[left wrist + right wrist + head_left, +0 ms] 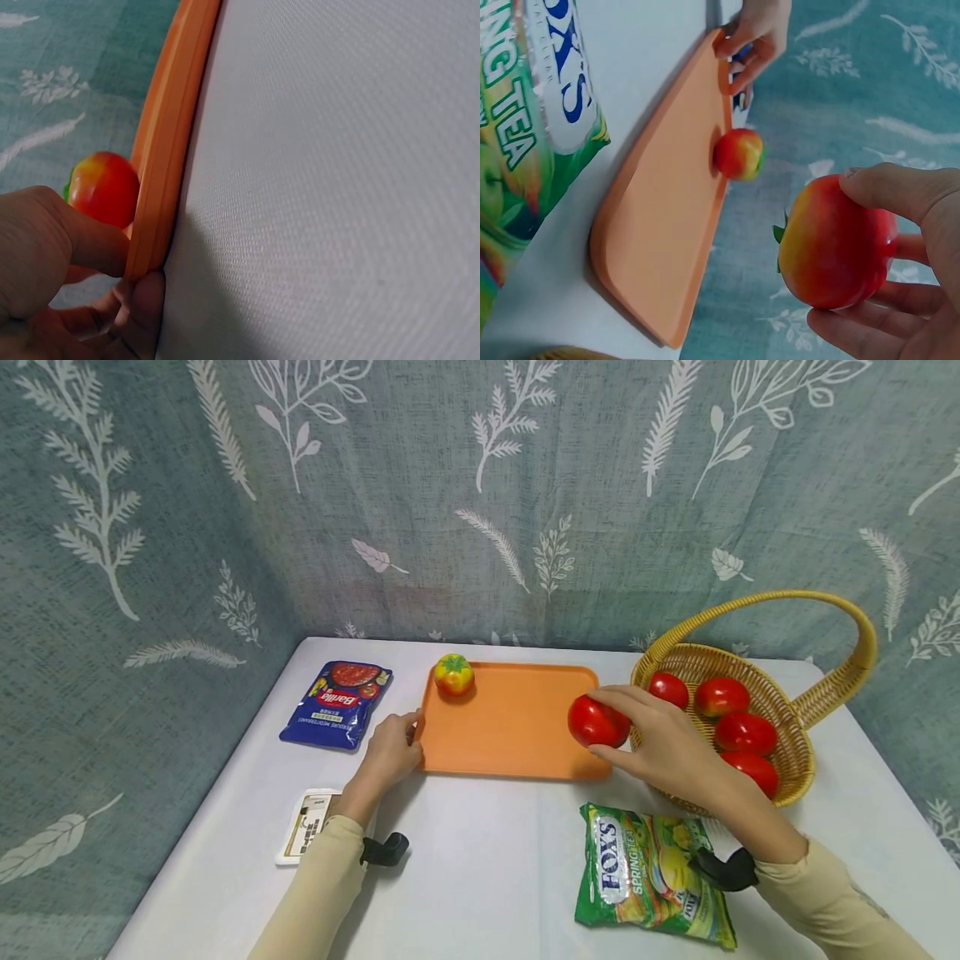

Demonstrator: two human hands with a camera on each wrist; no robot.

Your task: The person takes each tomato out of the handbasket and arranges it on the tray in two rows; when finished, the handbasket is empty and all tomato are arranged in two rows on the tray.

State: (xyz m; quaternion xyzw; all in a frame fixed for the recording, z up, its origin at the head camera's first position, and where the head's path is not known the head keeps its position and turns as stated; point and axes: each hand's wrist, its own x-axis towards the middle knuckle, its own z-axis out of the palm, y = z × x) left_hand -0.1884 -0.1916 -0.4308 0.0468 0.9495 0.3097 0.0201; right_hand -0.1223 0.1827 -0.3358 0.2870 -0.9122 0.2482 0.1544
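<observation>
My right hand [663, 735] holds a red tomato [832, 247] over the right end of an orange tray [517, 718]. In the right wrist view this tomato shows a yellow patch and small green leaves, with thumb and fingers around it. A second tomato [454, 675], red and yellow with a green top, sits in the tray's far left corner. At the tray's left edge, my left hand [393, 747] pinches the rim between thumb and fingers; the left wrist view shows the thumb against the rim [161, 165].
A wicker basket [798, 772] with several red tomatoes and a tall handle stands on the right. In front of it lies a green Fox's candy bag [645, 868]. A blue Barilla pouch [337, 706] and a white package [292, 847] lie left. A patterned curtain [420, 510] hangs behind.
</observation>
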